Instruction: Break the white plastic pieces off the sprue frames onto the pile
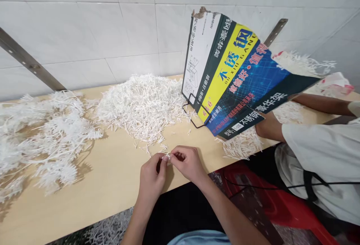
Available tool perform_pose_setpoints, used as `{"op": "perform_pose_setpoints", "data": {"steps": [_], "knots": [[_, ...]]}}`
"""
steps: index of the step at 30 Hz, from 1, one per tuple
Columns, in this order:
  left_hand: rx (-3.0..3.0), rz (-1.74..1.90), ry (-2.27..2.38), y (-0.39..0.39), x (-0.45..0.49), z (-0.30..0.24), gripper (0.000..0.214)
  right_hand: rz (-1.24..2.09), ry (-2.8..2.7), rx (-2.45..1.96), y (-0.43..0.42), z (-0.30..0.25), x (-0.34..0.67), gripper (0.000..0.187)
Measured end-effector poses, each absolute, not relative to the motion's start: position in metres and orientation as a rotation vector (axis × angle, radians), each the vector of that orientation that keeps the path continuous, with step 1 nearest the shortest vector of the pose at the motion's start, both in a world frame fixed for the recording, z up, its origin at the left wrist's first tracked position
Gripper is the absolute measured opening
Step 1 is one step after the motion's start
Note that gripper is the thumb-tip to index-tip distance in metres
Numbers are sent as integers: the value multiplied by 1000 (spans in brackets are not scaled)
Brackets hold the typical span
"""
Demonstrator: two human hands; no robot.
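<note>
My left hand [152, 175] and my right hand [188, 162] meet at the front edge of a light wooden table [112, 185]. Both pinch the same small bunch of thin white plastic sticks [166, 157] between thumbs and fingertips. Just behind my hands lies a big heap of loose white sticks [143, 104]. To the left spread branched white plastic pieces [42, 136] with sticks still joined to them.
A printed cardboard sheet [233, 76] leans on a wire stand [194, 115] at the right. Beyond it sits another person in a white shirt [317, 155], forearm on the table, with more sticks [242, 145] there. A white tiled wall stands behind. A red stool [253, 192] stands below.
</note>
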State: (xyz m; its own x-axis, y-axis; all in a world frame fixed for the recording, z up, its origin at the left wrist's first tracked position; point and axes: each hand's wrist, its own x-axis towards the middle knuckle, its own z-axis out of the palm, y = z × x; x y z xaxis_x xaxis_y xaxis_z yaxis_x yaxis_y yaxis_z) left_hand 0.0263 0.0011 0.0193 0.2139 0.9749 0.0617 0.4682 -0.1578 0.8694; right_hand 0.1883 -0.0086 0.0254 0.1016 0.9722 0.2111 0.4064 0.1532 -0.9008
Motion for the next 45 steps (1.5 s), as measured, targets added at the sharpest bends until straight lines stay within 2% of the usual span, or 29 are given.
{"op": "perform_pose_setpoints", "data": {"steps": [5, 12, 18, 23, 31, 36, 45], "knots": [[1762, 859, 1289, -1, 25, 22, 34, 666, -1434, -1443, -7, 24, 187, 7], [1692, 941, 1344, -4, 21, 18, 32, 713, -1515, -1413, -7, 21, 188, 7], [1402, 1166, 1572, -2, 21, 8, 36, 759, -1514, -1436, -9, 20, 193, 12], [1654, 1217, 1532, -2, 24, 12, 27, 727, -1586, -1434, -9, 19, 193, 12], [1809, 1172, 1389, -3, 27, 15, 26, 593, -1712, -1382, -13, 25, 188, 12], [1480, 1169, 1623, 1, 27, 12, 40, 547, -1741, -1454, -11, 25, 186, 10], [1339, 1136, 1657, 0, 23, 22, 47, 497, -1854, -1515, -11, 25, 186, 7]]}}
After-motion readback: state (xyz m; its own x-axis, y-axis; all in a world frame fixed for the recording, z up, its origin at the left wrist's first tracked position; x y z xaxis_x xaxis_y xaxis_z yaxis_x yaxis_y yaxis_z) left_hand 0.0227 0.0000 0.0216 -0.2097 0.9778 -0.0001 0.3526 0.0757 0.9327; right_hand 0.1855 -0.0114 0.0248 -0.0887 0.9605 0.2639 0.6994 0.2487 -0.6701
